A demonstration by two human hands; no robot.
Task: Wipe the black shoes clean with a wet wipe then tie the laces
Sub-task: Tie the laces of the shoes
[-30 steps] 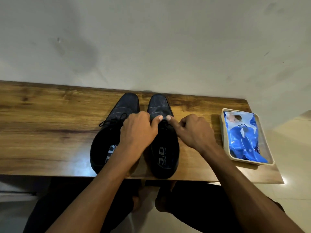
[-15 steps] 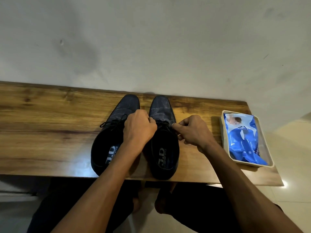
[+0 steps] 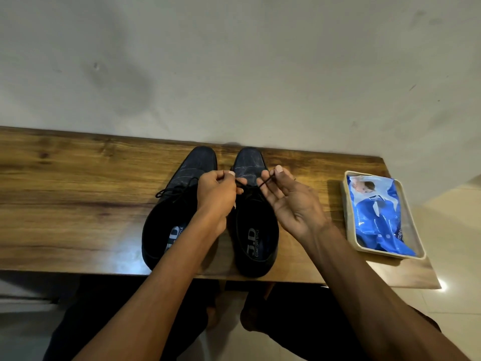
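Two black lace-up shoes stand side by side on a wooden table [image 3: 65, 199], toes toward the wall. The left shoe [image 3: 179, 204] has its lace in a bow. Over the right shoe [image 3: 256, 230] both my hands work its thin black lace [image 3: 250, 187]. My left hand [image 3: 217, 194] pinches one end of the lace above the shoe's throat. My right hand [image 3: 291, 201] is turned palm up and pinches the other end between thumb and forefinger, with the other fingers spread.
A blue pack of wet wipes [image 3: 377, 214] lies in a shallow beige tray [image 3: 352, 238] at the table's right end. A pale wall rises just behind the table. My dark-trousered legs and bare feet show below the front edge, over light floor tiles.
Both hands lifted off the right shoe's throat and pulled apart, drawing the lace taut between them. My right hand turned from knuckles up to palm up.
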